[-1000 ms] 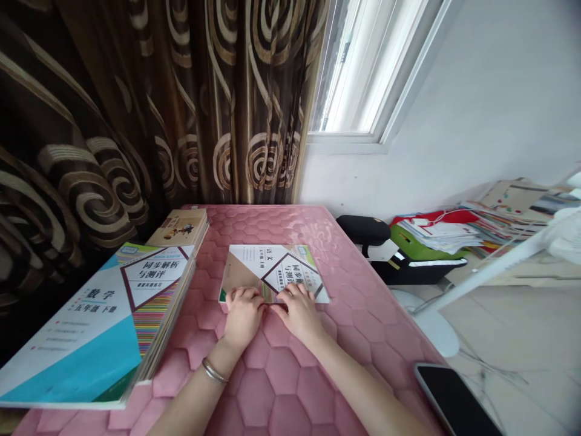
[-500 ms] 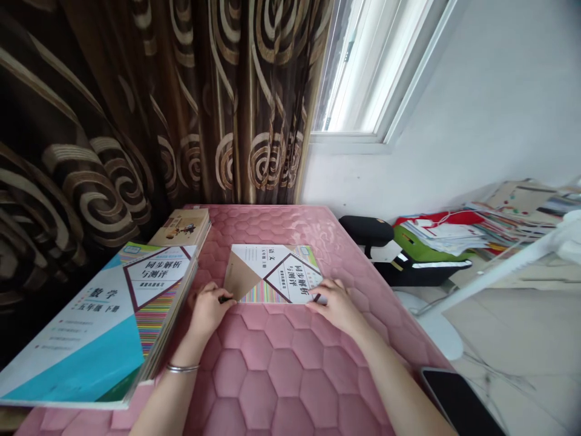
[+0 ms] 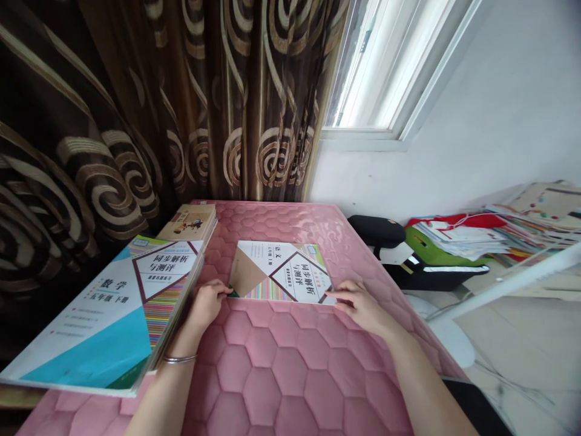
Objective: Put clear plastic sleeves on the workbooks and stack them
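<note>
A workbook with a white, brown and striped cover lies flat on the pink quilted tabletop. At its near left corner is my left hand, thumb and fingers pinched on the green-tipped edge; a silver bracelet circles that wrist. The near right corner is between the thumb and fingers of my right hand. Close to my left forearm, a stack of books is topped by a larger blue and white workbook.
Smaller brown-covered books lie behind the stack, near the patterned curtain. A dark phone lies at the right edge, partly behind my right arm. Beyond the table are a white stand, a black case and piled papers.
Both hands have slid apart from the middle of the workbook's near edge to its two near corners. The workbook stays flat; the view has shifted slightly.
</note>
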A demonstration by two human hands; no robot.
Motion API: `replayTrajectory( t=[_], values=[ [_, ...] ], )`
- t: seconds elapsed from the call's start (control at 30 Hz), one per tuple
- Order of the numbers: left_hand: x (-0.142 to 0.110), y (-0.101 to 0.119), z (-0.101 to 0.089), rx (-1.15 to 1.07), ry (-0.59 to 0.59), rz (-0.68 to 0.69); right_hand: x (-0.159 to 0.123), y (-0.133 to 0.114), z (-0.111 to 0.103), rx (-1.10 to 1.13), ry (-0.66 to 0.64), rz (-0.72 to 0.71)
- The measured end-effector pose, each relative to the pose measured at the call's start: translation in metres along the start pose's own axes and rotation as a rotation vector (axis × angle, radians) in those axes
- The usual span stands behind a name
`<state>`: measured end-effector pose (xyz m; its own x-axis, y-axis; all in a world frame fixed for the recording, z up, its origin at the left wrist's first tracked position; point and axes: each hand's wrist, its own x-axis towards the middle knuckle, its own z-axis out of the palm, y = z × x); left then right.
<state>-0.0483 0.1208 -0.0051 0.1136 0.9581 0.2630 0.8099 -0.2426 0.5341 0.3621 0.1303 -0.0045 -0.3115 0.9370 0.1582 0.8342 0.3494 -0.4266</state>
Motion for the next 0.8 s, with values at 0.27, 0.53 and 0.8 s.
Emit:
replayTrajectory(
  t=[0.27,0.53,0.8],
  values=[
    [0.0,-0.008,0.001,0.044,0.022,-0.003,-0.004,0.005,-0.007,0.083,-0.053,0.018],
    [-0.006,0.039,0.013,0.255,0.085,-0.012,0.003,-0.025,0.003,0.014,0.05,-0.062],
    [-0.011,0.097,0.052,0.195,-0.08,0.19,0.021,-0.102,0.051,-0.089,0.196,-0.132]
  ],
)
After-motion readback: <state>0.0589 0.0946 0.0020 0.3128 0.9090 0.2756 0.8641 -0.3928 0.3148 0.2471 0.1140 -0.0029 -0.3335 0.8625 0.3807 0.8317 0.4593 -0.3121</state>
